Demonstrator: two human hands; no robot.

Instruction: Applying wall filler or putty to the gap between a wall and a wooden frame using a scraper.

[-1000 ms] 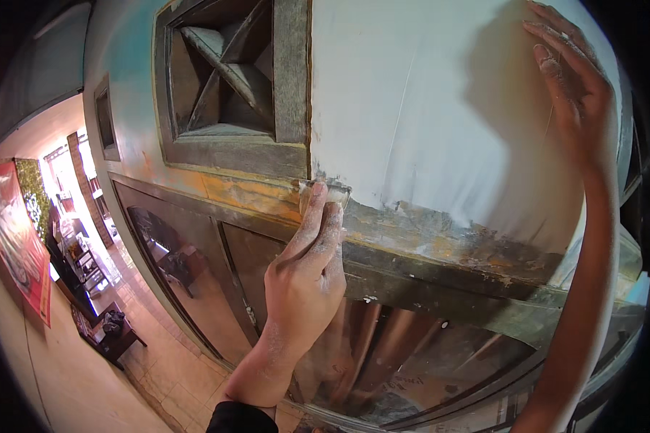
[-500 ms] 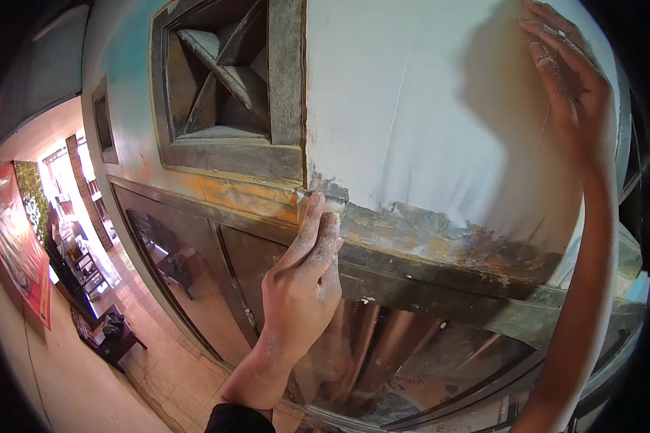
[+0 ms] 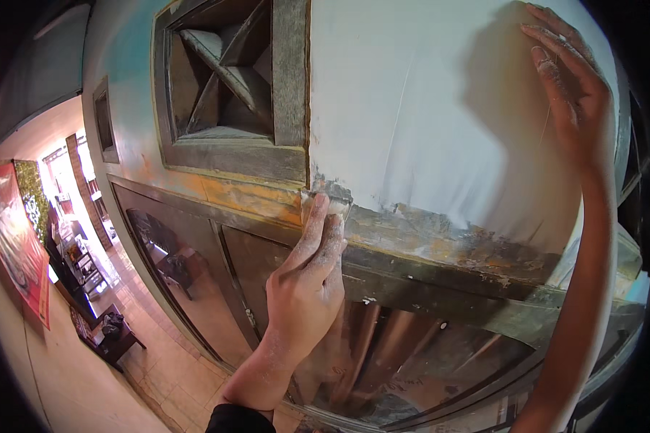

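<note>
My left hand (image 3: pixel 305 278), dusted with white powder, is closed on a thin flat scraper (image 3: pixel 338 205), its fingers laid along the blade. The scraper lies against the worn ledge below the white wall (image 3: pixel 412 108), by the lower right corner of a wooden vent frame (image 3: pixel 231 160). Grey filler smears (image 3: pixel 332 186) show just above the blade. Higher up at the right, my right hand (image 3: pixel 574 86) is held at the wall with its powdery fingers apart. Nothing shows in it, and I cannot tell whether its fingertips touch the wall.
Below the ledge (image 3: pixel 455 249), patchy with orange and grey, are dark-framed glass panels (image 3: pixel 412 361). At the left a tiled passage (image 3: pixel 173 375) runs back past a small table (image 3: pixel 119 335) and a red banner (image 3: pixel 18 238) on the opposite wall.
The view has shifted very slightly. My left hand stays on the scraper at nearly the same spot on the ledge, and my right hand keeps its place at the wall.
</note>
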